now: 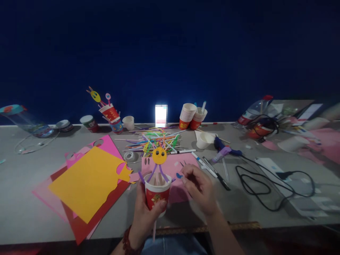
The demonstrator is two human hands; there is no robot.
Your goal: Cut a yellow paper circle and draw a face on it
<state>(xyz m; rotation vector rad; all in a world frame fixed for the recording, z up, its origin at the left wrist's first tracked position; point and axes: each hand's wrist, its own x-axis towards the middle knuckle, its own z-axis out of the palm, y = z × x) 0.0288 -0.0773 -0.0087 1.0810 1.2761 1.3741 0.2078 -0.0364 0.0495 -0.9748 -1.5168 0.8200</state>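
My left hand [148, 209] is wrapped round a red paper cup [157, 196] with a white rim, held upright above the table's front edge. A round yellow paper face [159, 156] with two googly eyes rises from the cup on a stick, whose lower end pokes out below. Purple pipe cleaners [152, 173] spread over the rim like arms. To the right of the cup, my right hand [199, 187] pinches a small blue paper piece [179, 175] between thumb and finger. Beneath both hands lies a pink paper sheet [188, 161].
Yellow paper [90, 184] and other coloured sheets lie at left. Pipe cleaners [148, 143] are heaped behind the cup. Markers [205, 166], a glue gun [225, 148] and its black cable [255, 193] are at right. Stacked cups [187, 115] and a lit phone [160, 116] stand at the back.
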